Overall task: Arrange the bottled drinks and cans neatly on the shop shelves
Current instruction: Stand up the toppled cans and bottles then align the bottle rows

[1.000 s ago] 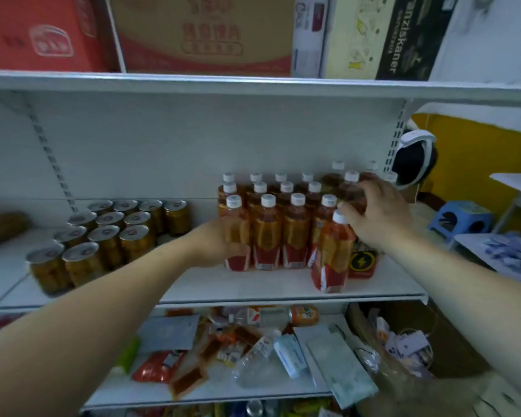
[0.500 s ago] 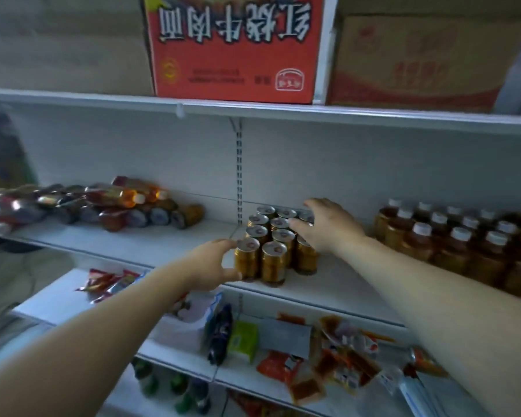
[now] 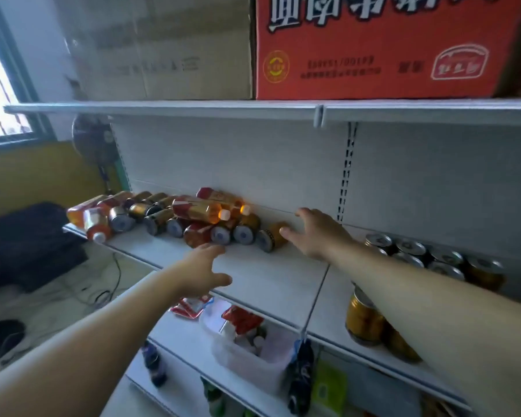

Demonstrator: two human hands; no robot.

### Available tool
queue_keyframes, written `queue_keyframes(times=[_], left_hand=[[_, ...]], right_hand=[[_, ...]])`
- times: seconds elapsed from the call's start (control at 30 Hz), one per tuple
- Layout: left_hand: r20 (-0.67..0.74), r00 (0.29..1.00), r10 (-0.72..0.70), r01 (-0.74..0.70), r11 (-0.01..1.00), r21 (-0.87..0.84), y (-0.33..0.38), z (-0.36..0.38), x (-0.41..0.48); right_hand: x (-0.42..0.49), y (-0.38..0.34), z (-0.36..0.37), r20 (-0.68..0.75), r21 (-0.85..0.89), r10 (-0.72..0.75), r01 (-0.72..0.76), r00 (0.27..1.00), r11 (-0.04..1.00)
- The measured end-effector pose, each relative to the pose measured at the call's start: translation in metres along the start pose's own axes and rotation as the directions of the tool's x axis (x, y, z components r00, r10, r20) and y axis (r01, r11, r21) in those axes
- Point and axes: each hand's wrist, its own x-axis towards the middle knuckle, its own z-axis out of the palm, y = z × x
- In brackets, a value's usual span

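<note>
A jumbled heap of amber tea bottles (image 3: 199, 209) and gold cans (image 3: 243, 233) lies on its side along the white middle shelf (image 3: 271, 281). The nearest fallen can (image 3: 269, 238) lies at the heap's right end. My right hand (image 3: 316, 233) hovers just right of that can, fingers spread, holding nothing. My left hand (image 3: 203, 270) reaches over the shelf's front, fingers open, a short way below the heap. To the right, upright gold cans (image 3: 415, 254) stand in a tidy block behind my right forearm.
A red carton (image 3: 382, 46) and a brown carton (image 3: 163, 52) sit on the top shelf. Below are snack packets, a clear plastic tub (image 3: 253, 353) and dark bottles. A fan (image 3: 94, 139), a dark bag and a window are at the left.
My view has swung left from the upright bottles, past the upright cans, to the fallen heap. Both hands have left the upright cans and now reach toward the heap, holding nothing.
</note>
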Motion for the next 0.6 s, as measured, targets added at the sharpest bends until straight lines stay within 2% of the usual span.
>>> queue_keyframes(times=[0.17, 0.27, 0.33, 0.43, 0.53, 0.6], left_hand=[[-0.055, 0.998, -0.025, 0.028, 0.998, 0.058, -0.041, -0.033, 0.069], [-0.065, 0.997, 0.036, -0.029, 0.994, 0.103, -0.068, -0.043, 0.109], [-0.085, 0.996, 0.038, -0.031, 0.996, 0.077, -0.089, -0.046, 0.134], [-0.120, 0.991, 0.061, -0.036, 0.980, 0.195, -0.120, -0.050, 0.173], [-0.074, 0.990, 0.122, -0.094, 0.947, 0.306, -0.145, -0.057, 0.212], [-0.017, 0.986, 0.167, -0.148, 0.911, 0.385, -0.159, -0.058, 0.235]], right_hand=[[0.083, -0.005, 0.035, 0.060, 0.085, 0.092, -0.097, 0.994, 0.992], [0.122, -0.003, 0.061, 0.100, 0.073, 0.192, -0.199, 0.976, 0.977], [0.140, 0.000, 0.080, 0.091, 0.028, 0.329, -0.333, 0.940, 0.943], [0.157, 0.005, 0.108, 0.111, 0.008, 0.528, -0.532, 0.842, 0.847], [0.169, 0.008, 0.132, 0.206, -0.007, 0.583, -0.594, 0.786, 0.804], [0.174, 0.006, 0.145, 0.224, 0.087, 0.622, -0.651, 0.750, 0.754]])
